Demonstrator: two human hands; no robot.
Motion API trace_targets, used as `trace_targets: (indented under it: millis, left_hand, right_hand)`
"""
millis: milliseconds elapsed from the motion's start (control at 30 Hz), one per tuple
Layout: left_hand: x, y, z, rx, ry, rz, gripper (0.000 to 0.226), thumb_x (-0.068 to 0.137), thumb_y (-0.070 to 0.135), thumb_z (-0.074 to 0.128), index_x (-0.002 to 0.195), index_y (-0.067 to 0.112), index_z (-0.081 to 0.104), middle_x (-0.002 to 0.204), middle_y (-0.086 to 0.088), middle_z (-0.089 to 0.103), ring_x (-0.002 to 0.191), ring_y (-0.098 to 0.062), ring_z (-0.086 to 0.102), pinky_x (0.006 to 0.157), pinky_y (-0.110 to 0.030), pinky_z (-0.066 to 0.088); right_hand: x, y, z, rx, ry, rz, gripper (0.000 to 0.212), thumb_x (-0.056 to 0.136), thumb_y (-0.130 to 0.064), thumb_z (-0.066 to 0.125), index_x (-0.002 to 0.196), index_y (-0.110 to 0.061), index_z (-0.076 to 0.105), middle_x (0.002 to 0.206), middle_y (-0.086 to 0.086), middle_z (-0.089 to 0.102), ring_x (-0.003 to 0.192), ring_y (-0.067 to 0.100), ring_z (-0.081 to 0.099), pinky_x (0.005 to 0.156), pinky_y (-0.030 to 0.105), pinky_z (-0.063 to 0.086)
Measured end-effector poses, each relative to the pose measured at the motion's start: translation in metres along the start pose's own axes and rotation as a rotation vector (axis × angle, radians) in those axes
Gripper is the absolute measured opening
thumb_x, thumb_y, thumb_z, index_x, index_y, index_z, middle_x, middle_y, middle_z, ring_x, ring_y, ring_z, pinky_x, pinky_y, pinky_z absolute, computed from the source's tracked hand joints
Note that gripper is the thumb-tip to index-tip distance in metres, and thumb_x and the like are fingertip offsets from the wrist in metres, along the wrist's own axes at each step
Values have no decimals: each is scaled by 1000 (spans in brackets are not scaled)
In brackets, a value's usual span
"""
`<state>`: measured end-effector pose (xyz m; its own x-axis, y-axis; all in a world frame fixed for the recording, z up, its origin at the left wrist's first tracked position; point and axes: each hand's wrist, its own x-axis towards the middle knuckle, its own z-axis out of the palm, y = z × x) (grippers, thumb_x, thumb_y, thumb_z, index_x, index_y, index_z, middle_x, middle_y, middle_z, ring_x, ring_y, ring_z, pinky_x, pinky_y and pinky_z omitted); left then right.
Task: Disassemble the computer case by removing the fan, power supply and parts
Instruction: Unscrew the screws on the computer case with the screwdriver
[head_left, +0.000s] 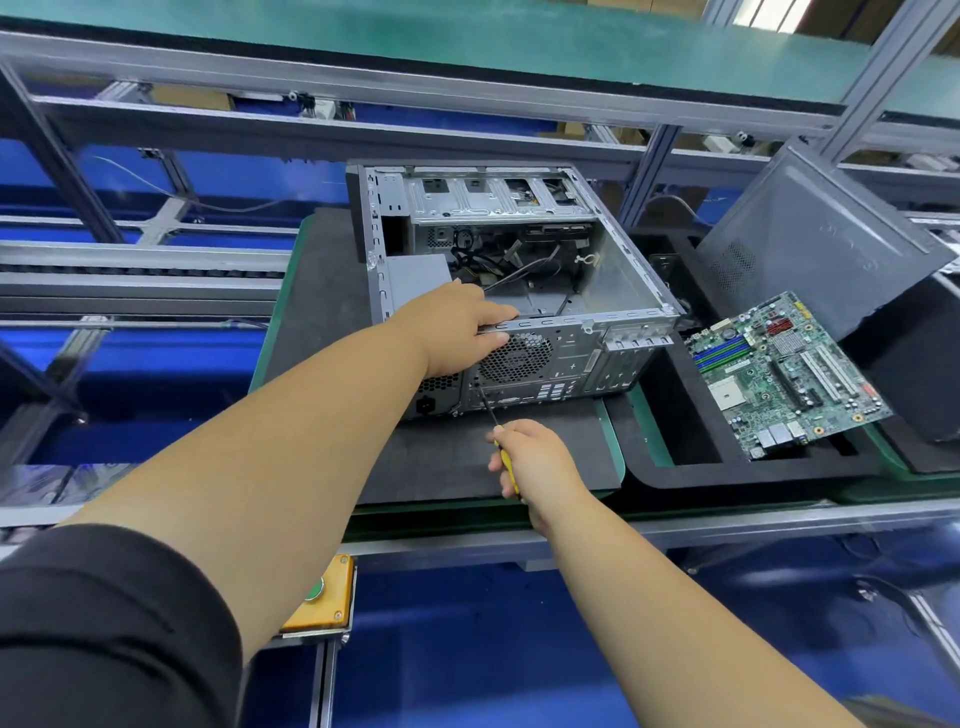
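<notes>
The computer case (519, 280) lies on its side, open at the top, in the middle of a dark foam mat (447, 457). Its back panel faces the person. The round fan grille (515, 358) is in that back panel, and the fan sits behind it, still in the case. The power supply (418, 275) is a grey box in the case's near left corner. Its plug socket (427, 404) shows low down on the back panel. Loose black wires (511, 260) lie in a heap inside the case, toward the far side.

The left hand (457, 327) rests on the top rim of the back panel, just above the fan grille. Its fingers curl over the rim and its thumb presses on the outside, so it holds the case.

The right hand (535, 460) is near the front edge of the mat. Its fingers are wrapped tight around the yellow handle of a screwdriver (493, 421). The thin dark shaft points up and away to the back panel, and its tip touches the panel just under the left side of the fan grille.

A green motherboard (784, 374) lies tilted in a black foam tray (675, 431) to the right of the mat. A dark side panel (815, 239) leans behind it. A yellow box with a green button (319, 597) sits below the mat's front edge.
</notes>
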<state>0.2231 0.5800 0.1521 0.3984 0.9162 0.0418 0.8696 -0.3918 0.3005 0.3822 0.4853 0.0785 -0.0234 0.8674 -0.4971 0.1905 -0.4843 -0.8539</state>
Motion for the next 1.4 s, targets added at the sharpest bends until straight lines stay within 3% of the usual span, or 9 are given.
trace_targets:
  millis: [133,267,433,533,600,667,800,867,1400]
  left_hand:
    - [0,0,-2,2,-4,8,44,100,42,43,144,34,44,100,2,46,112,-23,45,93,-35,38]
    - [1,0,-1,8,-11,8,44,101,42,42,144,35,43,101,2,45,112,-23,44,90,-34,36]
    - [2,0,-1,19,-13,12,44,101,42,42,144,34,43,99,3,43,112,-24,44,88,-33,34]
    - [3,0,-1,14,-8,19,44,101,42,43,144,34,44,98,3,44,110,-23,45,86,-32,33]
    - [3,-1,-1,12,-8,17,44,101,42,43,144,35,43,99,3,44,110,-23,45,86,-31,32]
    - [3,-1,-1,12,-8,12,44,101,43,42,144,35,43,99,3,43,113,-24,44,86,-30,31]
    - [3,-1,-1,12,-16,11,44,101,43,42,144,35,43,99,3,41,114,-24,44,85,-30,31]
    - [3,-1,-1,11,-14,13,44,101,43,42,144,35,43,99,3,41,113,-24,44,85,-30,32]
    - [1,1,-6,-41,-21,11,44,100,41,46,143,31,46,98,1,47,109,-22,45,91,-33,37]
  right_hand:
    - [-1,-1,3,513,-227,269,38,103,-36,43,98,-6,67,62,2,54,39,13,34,41,23,29]
    - [1,3,4,597,-285,334,41,104,-37,37,93,-7,63,55,0,41,42,14,28,41,25,27]
    - [1,-10,11,87,-44,254,37,106,-35,34,83,-14,54,50,-1,37,42,16,28,43,24,26]
    - [-1,-12,11,-649,124,-36,36,106,-37,32,90,-13,54,80,6,59,72,26,49,63,32,36]
    - [-3,-10,12,-835,183,-143,34,106,-38,32,92,-14,49,91,8,60,79,28,49,65,33,34]
    - [-1,-9,13,-720,149,-116,36,105,-40,34,86,-13,47,84,6,55,74,26,48,63,33,34]
    - [1,-11,10,109,-5,299,48,104,-40,38,87,-5,66,62,6,53,43,15,41,44,24,35]
    - [2,-8,5,262,-94,382,50,103,-36,37,84,-4,71,59,4,56,40,11,40,40,20,33]
    - [3,2,14,206,-80,185,23,93,-28,68,84,-12,54,70,5,53,55,17,53,52,28,47]
